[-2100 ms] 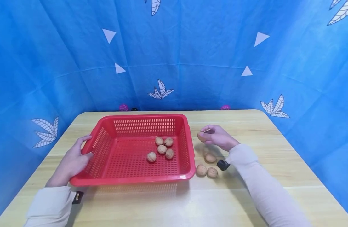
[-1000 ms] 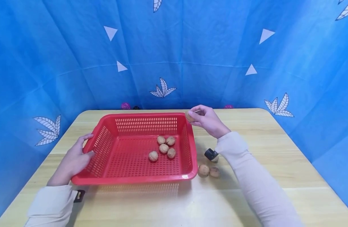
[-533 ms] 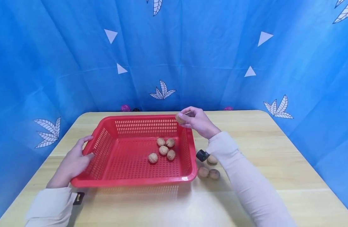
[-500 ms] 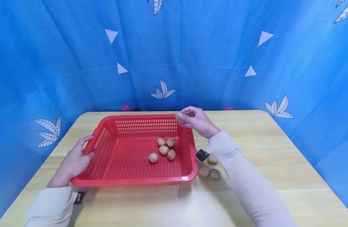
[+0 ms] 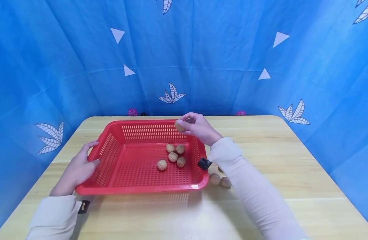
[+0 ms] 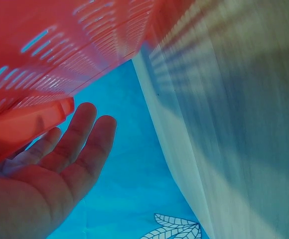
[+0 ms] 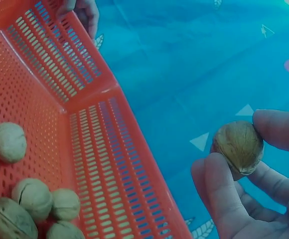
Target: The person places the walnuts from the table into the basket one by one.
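Observation:
A red plastic basket with slotted walls holds several walnuts on the right side of its floor. My left hand grips the basket's left rim, thumb on the inner side; in the left wrist view its fingers extend outside, below the rim. My right hand pinches one walnut between thumb and fingertips. In the head view this walnut overlaps the basket's back right rim.
A few more walnuts lie on the wooden table just right of the basket, one partly covered by the right sleeve. A blue patterned curtain hangs behind and at both sides.
My right hand has carried its walnut from over the table on the right, leftward to the basket's back right rim. The left hand and the walnuts inside have stayed put.

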A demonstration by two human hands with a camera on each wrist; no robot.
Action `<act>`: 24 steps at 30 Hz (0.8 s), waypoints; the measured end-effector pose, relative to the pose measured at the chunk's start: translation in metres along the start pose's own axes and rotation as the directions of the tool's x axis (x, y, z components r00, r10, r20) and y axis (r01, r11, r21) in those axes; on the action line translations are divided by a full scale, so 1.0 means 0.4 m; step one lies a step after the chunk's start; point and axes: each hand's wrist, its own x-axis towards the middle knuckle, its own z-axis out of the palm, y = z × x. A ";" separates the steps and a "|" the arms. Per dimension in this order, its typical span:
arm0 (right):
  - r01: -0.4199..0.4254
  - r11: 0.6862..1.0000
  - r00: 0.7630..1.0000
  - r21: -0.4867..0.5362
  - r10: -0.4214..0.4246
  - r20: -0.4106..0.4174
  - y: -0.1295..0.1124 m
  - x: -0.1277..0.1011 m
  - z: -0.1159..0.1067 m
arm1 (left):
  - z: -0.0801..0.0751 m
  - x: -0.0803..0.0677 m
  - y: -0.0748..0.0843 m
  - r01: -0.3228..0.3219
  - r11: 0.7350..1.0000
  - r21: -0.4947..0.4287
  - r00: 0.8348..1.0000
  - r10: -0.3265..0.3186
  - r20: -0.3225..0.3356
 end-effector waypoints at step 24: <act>-0.054 0.995 0.993 0.083 0.044 0.109 -0.022 0.023 0.119 | -0.002 -0.004 -0.008 -0.011 1.000 0.014 1.000 0.011 0.001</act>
